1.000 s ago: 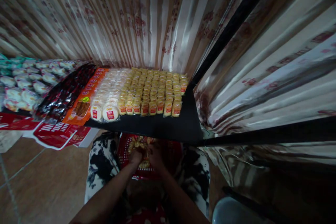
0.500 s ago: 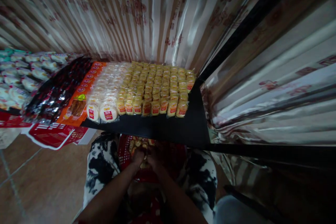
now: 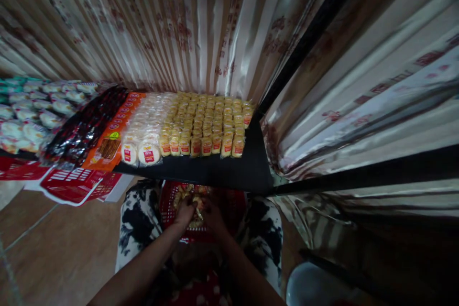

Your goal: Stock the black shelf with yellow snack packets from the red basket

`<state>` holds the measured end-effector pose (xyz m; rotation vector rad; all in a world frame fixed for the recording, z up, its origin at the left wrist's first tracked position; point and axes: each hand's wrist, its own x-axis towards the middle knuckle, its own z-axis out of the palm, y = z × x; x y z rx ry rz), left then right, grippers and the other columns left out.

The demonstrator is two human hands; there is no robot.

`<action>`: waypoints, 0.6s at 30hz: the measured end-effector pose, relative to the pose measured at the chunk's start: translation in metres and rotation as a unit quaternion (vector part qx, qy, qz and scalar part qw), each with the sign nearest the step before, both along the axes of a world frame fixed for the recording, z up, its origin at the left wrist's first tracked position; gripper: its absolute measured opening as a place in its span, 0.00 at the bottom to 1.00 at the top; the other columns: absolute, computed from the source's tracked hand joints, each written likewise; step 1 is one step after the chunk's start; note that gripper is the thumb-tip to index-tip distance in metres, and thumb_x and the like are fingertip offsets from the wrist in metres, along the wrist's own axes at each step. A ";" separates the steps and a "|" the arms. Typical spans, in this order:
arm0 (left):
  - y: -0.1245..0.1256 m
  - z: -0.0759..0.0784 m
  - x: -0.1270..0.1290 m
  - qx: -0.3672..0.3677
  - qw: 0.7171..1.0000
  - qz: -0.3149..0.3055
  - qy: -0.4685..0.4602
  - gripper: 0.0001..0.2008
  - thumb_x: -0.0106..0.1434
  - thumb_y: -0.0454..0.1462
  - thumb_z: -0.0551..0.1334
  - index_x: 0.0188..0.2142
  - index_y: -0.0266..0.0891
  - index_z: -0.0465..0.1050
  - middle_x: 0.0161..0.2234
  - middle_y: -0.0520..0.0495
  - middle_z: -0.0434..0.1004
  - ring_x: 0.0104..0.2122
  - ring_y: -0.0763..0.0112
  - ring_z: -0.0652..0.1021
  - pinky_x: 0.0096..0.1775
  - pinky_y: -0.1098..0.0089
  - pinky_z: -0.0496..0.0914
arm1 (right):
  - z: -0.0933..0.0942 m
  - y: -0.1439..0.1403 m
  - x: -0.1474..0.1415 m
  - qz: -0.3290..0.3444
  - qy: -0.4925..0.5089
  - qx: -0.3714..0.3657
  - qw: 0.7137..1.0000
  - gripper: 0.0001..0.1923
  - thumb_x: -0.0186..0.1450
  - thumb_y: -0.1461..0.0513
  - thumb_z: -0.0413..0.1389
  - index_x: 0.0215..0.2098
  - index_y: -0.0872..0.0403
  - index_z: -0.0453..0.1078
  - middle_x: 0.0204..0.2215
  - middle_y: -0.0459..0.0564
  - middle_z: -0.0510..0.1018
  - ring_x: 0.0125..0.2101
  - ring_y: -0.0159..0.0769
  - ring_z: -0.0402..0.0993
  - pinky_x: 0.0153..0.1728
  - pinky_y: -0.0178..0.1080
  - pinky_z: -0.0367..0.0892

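Note:
Between my knees stands a red plastic basket point(image 3: 168, 203) with small yellow-wrapped snack cakes point(image 3: 182, 193) in it. Both hands are down inside it, close together, in dim light. My left hand point(image 3: 185, 212) is closed, its fingers at a wrapped snack cake point(image 3: 198, 202) that lies between the two hands. On the other side of that cake is my right hand point(image 3: 212, 214), also closed, with its fingertips partly in shadow. Just above the basket, a black shelf point(image 3: 211, 172) carries upright rows of yellow-wrapped cakes point(image 3: 206, 126).
Left along the shelf are white round packets point(image 3: 148, 153), an orange bag point(image 3: 111, 136), dark shiny packs point(image 3: 82, 126) and white packets point(image 3: 36, 110). Another red basket point(image 3: 73, 184) is underneath. Pleated curtains point(image 3: 201, 24) hang behind; a dark post point(image 3: 304, 48) rises right.
The view has shifted, so the shelf end sits further left. My hands stay in the basket and have parted slightly, showing the wrapped cake between them more clearly.

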<state>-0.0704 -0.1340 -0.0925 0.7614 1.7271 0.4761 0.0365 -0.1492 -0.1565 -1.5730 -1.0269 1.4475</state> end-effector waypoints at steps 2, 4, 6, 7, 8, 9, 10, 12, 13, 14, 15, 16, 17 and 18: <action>0.000 0.009 0.000 0.008 1.000 -0.001 -0.021 0.19 0.60 0.33 0.53 0.51 0.37 0.62 0.41 0.45 0.75 0.30 0.76 0.76 0.28 0.78 0.69 | 0.017 -0.003 0.005 -0.007 0.019 0.017 1.000 0.19 0.47 0.61 0.55 0.38 0.53 0.72 0.39 0.51 0.78 0.41 0.43 0.74 0.45 0.46 0.67; 0.001 0.020 0.001 0.021 0.999 -0.026 -0.014 0.18 0.59 0.33 0.53 0.50 0.37 0.64 0.40 0.47 0.75 0.31 0.76 0.76 0.30 0.78 0.69 | 0.035 -0.006 0.011 -0.013 0.025 0.035 0.999 0.19 0.47 0.61 0.55 0.38 0.53 0.72 0.40 0.52 0.78 0.42 0.44 0.74 0.46 0.47 0.67; 0.002 0.030 0.003 0.045 0.997 -0.059 0.011 0.17 0.59 0.33 0.54 0.48 0.36 0.65 0.40 0.46 0.75 0.34 0.73 0.76 0.34 0.75 0.70 | 0.050 -0.007 0.017 -0.018 0.022 0.053 0.998 0.18 0.48 0.61 0.55 0.38 0.52 0.73 0.40 0.52 0.78 0.42 0.44 0.74 0.46 0.47 0.67; 0.002 0.036 0.004 0.063 0.995 -0.076 0.023 0.16 0.58 0.33 0.55 0.48 0.36 0.66 0.40 0.46 0.75 0.35 0.72 0.76 0.37 0.74 0.70 | 0.056 -0.007 0.020 -0.018 0.019 0.062 0.998 0.18 0.48 0.61 0.55 0.38 0.52 0.73 0.39 0.51 0.78 0.42 0.44 0.74 0.46 0.47 0.67; 0.003 0.041 0.005 0.082 0.992 -0.091 0.032 0.16 0.58 0.33 0.55 0.47 0.36 0.67 0.39 0.46 0.76 0.37 0.71 0.76 0.39 0.73 0.69 | 0.061 -0.007 0.023 -0.016 0.014 0.071 0.997 0.18 0.49 0.61 0.55 0.39 0.52 0.73 0.39 0.51 0.78 0.41 0.44 0.74 0.46 0.47 0.67; 0.004 0.047 0.006 0.100 0.989 -0.105 0.036 0.15 0.57 0.34 0.55 0.46 0.36 0.67 0.39 0.46 0.76 0.38 0.70 0.75 0.40 0.72 0.69 | 0.066 -0.007 0.026 -0.015 0.009 0.079 0.997 0.18 0.49 0.61 0.55 0.39 0.52 0.73 0.40 0.51 0.78 0.42 0.44 0.74 0.46 0.47 0.66; 0.004 0.052 0.007 0.115 0.986 -0.116 0.037 0.15 0.57 0.35 0.55 0.45 0.37 0.68 0.38 0.47 0.76 0.39 0.69 0.75 0.41 0.71 0.68 | 0.070 -0.007 0.029 -0.012 0.004 0.086 0.996 0.18 0.50 0.61 0.55 0.40 0.52 0.72 0.41 0.52 0.78 0.42 0.44 0.74 0.47 0.47 0.66; 0.006 0.063 0.011 0.136 0.980 -0.140 0.038 0.13 0.57 0.36 0.55 0.42 0.37 0.68 0.37 0.47 0.76 0.38 0.68 0.75 0.41 0.70 0.68 | 0.077 -0.007 0.036 -0.005 0.001 0.096 0.995 0.20 0.50 0.61 0.56 0.42 0.53 0.72 0.42 0.52 0.77 0.44 0.44 0.73 0.48 0.46 0.65; 0.007 0.068 0.013 0.144 0.977 -0.152 0.037 0.13 0.57 0.37 0.55 0.41 0.36 0.69 0.36 0.47 0.76 0.37 0.68 0.75 0.40 0.70 0.67 | 0.081 -0.007 0.040 -0.002 0.003 0.099 0.995 0.20 0.51 0.60 0.55 0.43 0.53 0.71 0.43 0.52 0.77 0.44 0.44 0.73 0.49 0.46 0.65; 0.009 0.073 0.015 0.152 0.974 -0.162 0.035 0.12 0.57 0.38 0.55 0.40 0.36 0.69 0.35 0.47 0.76 0.36 0.68 0.75 0.39 0.71 0.67 | 0.085 -0.008 0.043 0.001 0.003 0.101 0.995 0.21 0.52 0.60 0.55 0.44 0.53 0.71 0.44 0.53 0.76 0.45 0.43 0.72 0.49 0.46 0.64; 0.010 0.078 0.018 0.161 0.971 -0.173 0.033 0.12 0.57 0.38 0.55 0.39 0.36 0.69 0.34 0.48 0.75 0.35 0.68 0.74 0.37 0.71 0.67 | 0.089 -0.008 0.047 0.001 0.000 0.103 0.995 0.21 0.52 0.60 0.55 0.45 0.53 0.70 0.44 0.53 0.76 0.46 0.43 0.72 0.50 0.46 0.64; 0.011 0.083 0.020 0.169 0.968 -0.182 0.029 0.12 0.57 0.39 0.55 0.39 0.36 0.69 0.33 0.48 0.75 0.34 0.69 0.74 0.37 0.72 0.67 | 0.094 -0.009 0.050 -0.002 -0.008 0.106 0.994 0.21 0.52 0.60 0.55 0.46 0.53 0.70 0.45 0.53 0.76 0.46 0.43 0.71 0.50 0.46 0.63; 0.013 0.088 0.023 0.174 0.966 -0.190 0.027 0.12 0.57 0.39 0.55 0.39 0.37 0.69 0.33 0.49 0.75 0.34 0.70 0.74 0.37 0.73 0.67 | 0.100 -0.009 0.053 -0.008 -0.020 0.109 0.994 0.21 0.52 0.59 0.56 0.45 0.53 0.70 0.45 0.53 0.76 0.47 0.43 0.71 0.51 0.46 0.63; 0.015 0.092 0.026 0.177 0.964 -0.198 0.028 0.12 0.58 0.39 0.55 0.39 0.38 0.69 0.33 0.49 0.76 0.34 0.70 0.74 0.37 0.73 0.66 | 0.106 -0.010 0.056 -0.016 -0.032 0.114 0.993 0.21 0.52 0.59 0.56 0.45 0.53 0.70 0.45 0.52 0.75 0.47 0.44 0.71 0.51 0.46 0.63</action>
